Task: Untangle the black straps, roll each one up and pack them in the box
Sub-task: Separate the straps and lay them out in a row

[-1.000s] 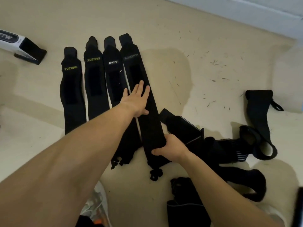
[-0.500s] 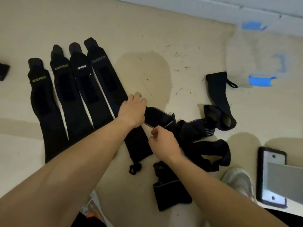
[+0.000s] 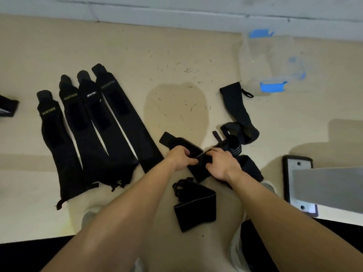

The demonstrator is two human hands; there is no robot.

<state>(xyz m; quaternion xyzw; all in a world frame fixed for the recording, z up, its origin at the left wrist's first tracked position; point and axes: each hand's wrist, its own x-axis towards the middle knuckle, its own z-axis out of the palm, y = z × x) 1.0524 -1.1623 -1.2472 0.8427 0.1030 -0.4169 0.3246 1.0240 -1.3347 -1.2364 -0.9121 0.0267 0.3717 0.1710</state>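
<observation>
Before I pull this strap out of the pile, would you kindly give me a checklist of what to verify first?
1. Left hand grip on the tangled black fabric strap: ok, fingers curled round it.
2. Right hand grip: ok, fingers curled on the black fabric right beside the left hand.
3. Strap free of the pile: not ok, it crosses the black strap with grey stripes.
4. Four flat black straps rolled: not ok, all lie unrolled.
5. Box within reach: cannot tell, only a dark cut-off corner shows at the left edge.
</observation>
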